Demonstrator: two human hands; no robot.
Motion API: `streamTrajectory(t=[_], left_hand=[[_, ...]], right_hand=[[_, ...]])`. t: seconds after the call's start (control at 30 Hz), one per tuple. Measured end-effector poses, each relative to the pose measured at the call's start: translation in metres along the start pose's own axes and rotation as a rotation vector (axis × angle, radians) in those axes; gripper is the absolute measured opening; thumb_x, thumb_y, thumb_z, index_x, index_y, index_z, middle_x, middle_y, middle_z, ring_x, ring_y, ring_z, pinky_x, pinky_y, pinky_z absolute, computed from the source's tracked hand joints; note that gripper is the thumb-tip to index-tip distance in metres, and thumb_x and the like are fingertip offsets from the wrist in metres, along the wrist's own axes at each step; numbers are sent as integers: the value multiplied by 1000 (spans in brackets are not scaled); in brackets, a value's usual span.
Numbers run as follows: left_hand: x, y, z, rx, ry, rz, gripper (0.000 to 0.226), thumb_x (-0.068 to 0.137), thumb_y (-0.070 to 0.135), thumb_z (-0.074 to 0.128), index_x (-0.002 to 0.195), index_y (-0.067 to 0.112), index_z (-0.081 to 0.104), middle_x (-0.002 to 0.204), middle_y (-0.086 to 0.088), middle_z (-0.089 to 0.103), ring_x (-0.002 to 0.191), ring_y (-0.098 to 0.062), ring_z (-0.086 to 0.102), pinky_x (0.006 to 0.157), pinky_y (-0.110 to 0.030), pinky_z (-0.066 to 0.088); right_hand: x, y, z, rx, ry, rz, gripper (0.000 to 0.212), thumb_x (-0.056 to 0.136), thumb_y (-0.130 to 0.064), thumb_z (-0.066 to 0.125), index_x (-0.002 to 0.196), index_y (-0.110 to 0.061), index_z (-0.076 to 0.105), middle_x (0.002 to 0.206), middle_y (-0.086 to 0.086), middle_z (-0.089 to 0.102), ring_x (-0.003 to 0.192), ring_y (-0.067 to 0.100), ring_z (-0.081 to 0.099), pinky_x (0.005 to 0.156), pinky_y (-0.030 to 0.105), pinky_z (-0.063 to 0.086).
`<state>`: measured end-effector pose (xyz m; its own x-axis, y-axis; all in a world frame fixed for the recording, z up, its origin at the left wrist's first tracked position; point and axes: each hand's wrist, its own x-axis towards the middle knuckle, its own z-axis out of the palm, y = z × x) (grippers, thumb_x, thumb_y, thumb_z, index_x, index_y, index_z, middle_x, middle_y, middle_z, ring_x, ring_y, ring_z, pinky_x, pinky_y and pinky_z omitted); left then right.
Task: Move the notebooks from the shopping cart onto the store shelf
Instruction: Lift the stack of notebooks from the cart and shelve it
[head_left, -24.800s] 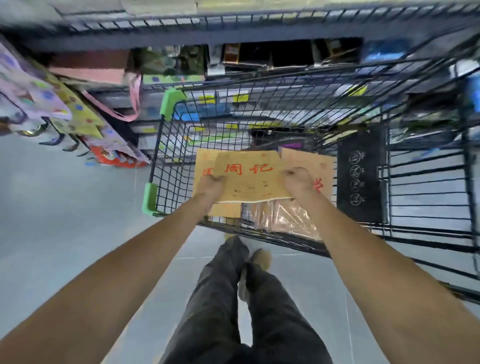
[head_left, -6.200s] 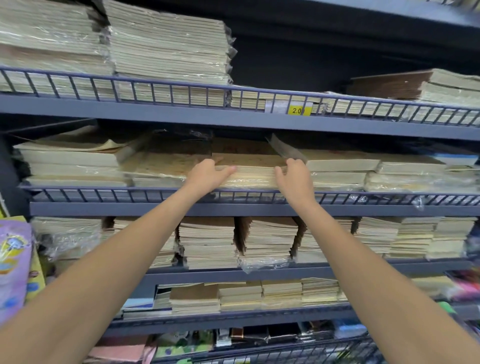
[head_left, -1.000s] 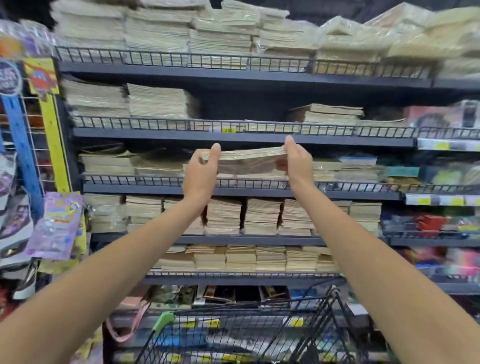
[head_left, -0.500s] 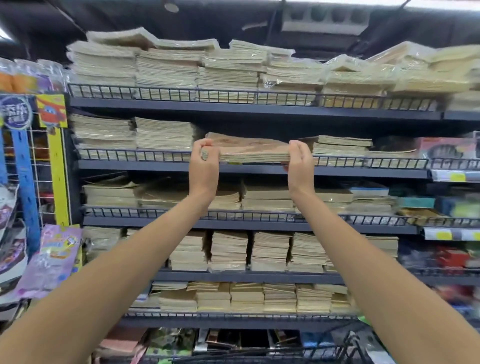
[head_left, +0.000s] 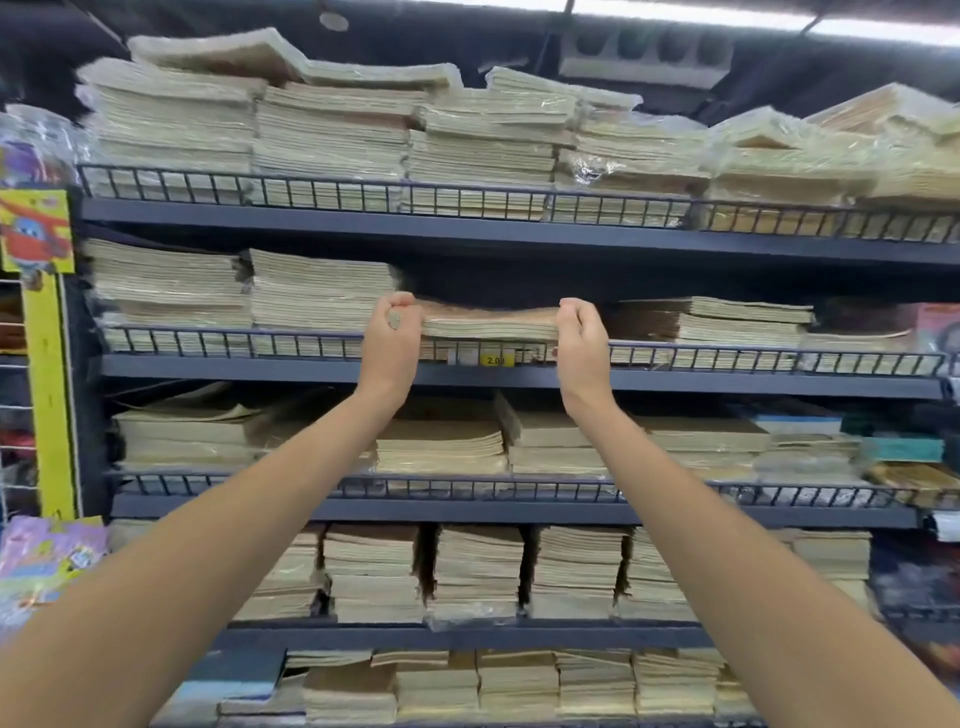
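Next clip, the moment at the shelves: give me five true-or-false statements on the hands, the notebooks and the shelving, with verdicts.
1. The left hand and right hand each grip an end of one stack of notebooks. True.
2. The stack is at the top shelf. False: it is at the second shelf from the top, just above its wire rail.
3. A yellow price tag sits on the rail below the stack. True.
4. The shopping cart shows beneath the arms. False: no cart is in view.
5. Left of the stack, the shelf is bare. False: a taller pile stands there.
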<state>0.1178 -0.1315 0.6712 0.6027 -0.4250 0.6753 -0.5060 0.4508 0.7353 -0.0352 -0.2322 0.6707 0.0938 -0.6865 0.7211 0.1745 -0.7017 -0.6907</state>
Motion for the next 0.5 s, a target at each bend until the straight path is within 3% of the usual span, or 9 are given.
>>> streamTrajectory(t=[0.1, 0.23, 0.4, 0.5], left_hand=[[24, -13, -1, 21, -21, -8, 33, 99, 31, 39, 128, 18, 44, 120, -5, 51, 111, -19, 51, 92, -32, 49], [49, -24, 1, 174, 10, 28, 33, 100, 36, 38, 128, 19, 45, 114, 3, 49, 102, -10, 47, 70, -14, 41], [68, -50, -4, 537, 70, 21, 36, 97, 44, 39, 123, 21, 48, 117, -2, 58, 100, -16, 54, 79, -30, 44], [68, -64, -5, 593, 47, 68, 36, 98, 39, 43, 129, 21, 45, 121, -3, 59, 109, -21, 57, 83, -35, 46]], right_hand=[[15, 8, 18, -39, 11, -5, 28, 102, -28, 32, 121, -13, 48, 106, -1, 52, 99, 9, 50, 79, 17, 45], [31, 19, 36, -62, 19, 23, 31, 102, -30, 34, 127, -14, 44, 110, -2, 51, 102, 9, 50, 75, 14, 44], [42, 34, 57, -165, -50, 119, 37, 100, -39, 37, 128, -16, 43, 110, -1, 53, 99, 11, 52, 66, 16, 42], [47, 47, 53, -210, -98, 209, 38, 97, -42, 41, 124, -17, 49, 110, 5, 59, 98, 18, 57, 82, 33, 54]])
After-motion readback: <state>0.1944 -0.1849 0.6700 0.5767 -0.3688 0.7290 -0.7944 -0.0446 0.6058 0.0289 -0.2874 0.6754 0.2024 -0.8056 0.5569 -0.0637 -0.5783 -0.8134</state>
